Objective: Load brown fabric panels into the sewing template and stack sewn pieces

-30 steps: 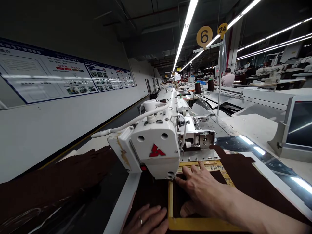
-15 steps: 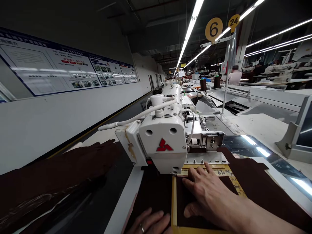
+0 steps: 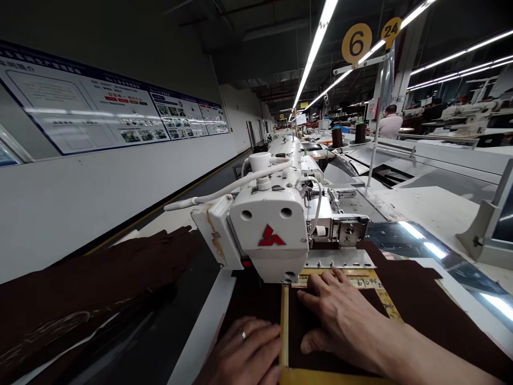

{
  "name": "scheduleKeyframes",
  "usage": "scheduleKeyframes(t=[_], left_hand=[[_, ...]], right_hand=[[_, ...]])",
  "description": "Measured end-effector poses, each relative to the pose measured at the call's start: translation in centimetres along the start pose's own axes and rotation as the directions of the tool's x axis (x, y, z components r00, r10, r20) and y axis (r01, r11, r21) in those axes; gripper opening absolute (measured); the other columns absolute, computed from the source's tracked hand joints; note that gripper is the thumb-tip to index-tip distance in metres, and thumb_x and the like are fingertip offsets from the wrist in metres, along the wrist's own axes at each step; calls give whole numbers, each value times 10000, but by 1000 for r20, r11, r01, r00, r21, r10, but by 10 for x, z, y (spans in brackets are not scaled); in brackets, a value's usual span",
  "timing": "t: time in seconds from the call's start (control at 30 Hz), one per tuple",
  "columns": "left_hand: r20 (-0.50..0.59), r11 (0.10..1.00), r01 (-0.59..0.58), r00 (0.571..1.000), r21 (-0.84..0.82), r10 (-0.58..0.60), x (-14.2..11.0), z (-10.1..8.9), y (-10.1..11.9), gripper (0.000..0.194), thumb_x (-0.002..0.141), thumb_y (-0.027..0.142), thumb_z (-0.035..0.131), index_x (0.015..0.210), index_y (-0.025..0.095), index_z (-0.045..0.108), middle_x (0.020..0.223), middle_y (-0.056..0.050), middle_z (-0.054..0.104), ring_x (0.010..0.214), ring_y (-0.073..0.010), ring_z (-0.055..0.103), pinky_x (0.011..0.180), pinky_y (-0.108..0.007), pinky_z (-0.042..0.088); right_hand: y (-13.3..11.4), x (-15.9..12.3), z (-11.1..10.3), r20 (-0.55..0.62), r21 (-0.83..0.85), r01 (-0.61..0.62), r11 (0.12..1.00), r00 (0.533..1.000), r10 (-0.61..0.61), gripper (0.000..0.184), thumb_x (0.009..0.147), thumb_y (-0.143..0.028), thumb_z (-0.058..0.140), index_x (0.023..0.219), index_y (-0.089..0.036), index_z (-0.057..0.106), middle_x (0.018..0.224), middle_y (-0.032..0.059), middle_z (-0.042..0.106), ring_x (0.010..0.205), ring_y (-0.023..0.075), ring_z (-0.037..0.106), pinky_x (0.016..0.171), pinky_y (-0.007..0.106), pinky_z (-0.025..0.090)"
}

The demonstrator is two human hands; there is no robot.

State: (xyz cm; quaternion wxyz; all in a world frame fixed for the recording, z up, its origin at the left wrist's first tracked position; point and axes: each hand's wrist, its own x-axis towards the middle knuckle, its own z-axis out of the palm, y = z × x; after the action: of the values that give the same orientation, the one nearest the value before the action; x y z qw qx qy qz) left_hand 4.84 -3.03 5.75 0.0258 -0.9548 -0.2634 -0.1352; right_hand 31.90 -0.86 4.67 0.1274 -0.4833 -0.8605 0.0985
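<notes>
A white industrial sewing machine (image 3: 267, 230) with a red emblem stands in front of me. Below its head lies dark brown fabric (image 3: 404, 299) under a yellow rectangular template frame (image 3: 284, 326). My right hand (image 3: 340, 315) lies flat inside the frame, fingers spread toward the machine head and pressing the fabric. At the bottom edge, my left hand (image 3: 242, 353) wears a ring and rests on the fabric against the frame's left bar, fingers bent over it; they seem to hold nothing.
A pile of dark brown fabric (image 3: 80, 299) lies to the left. A grey screen unit (image 3: 491, 219) stands at the right. Two dark thread cones (image 3: 348, 135) and more sewing stations run back, where a person (image 3: 389, 124) sits. Wall posters (image 3: 100, 115) hang left.
My left hand has come further up into view beside the frame's left bar. The right hand stays flat on the fabric. The view has shifted slightly.
</notes>
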Motion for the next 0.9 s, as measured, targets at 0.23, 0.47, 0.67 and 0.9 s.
scheduleKeyframes(t=[0.23, 0.47, 0.67, 0.9], left_hand=[[254, 976, 216, 946, -38, -200, 55, 1, 9, 514, 992, 338, 650, 1458, 141, 559, 1511, -125, 559, 1370, -359, 538, 1118, -548, 493], [508, 928, 364, 787, 75, -350, 70, 0, 19, 750, 1029, 519, 558, 1596, 73, 356, 1619, -186, 312, 1458, -460, 383, 1151, -670, 370], [514, 915, 382, 764, 129, -391, 82, -1, 30, 751, 1021, 502, 567, 1581, 43, 370, 1601, -221, 317, 1442, -463, 410, 1137, -671, 385], [455, 925, 308, 806, 224, -379, 80, 3, 30, 670, 1032, 485, 550, 1545, 67, 449, 1567, -213, 395, 1422, -445, 449, 1116, -668, 412]], right_hand=[[1, -2, -3, -38, -12, 28, 1000, 999, -29, 412, 895, -483, 741, 1195, -213, 661, 1148, 85, 588, 1089, 317, 538, 1039, 557, 371], [4, -1, -2, -44, -8, 43, 999, 998, -43, 284, 904, -324, 706, 1168, -242, 643, 1137, 54, 593, 1058, 282, 544, 1001, 514, 393], [5, -6, 6, -102, -42, 29, 999, 994, -33, 325, 915, -360, 709, 1204, -233, 633, 1170, 69, 604, 1100, 301, 543, 1015, 528, 390], [9, -19, -11, -63, -95, -68, 993, 996, 62, 346, 920, -433, 719, 1197, -233, 664, 1168, 93, 610, 1108, 331, 561, 1012, 563, 411]])
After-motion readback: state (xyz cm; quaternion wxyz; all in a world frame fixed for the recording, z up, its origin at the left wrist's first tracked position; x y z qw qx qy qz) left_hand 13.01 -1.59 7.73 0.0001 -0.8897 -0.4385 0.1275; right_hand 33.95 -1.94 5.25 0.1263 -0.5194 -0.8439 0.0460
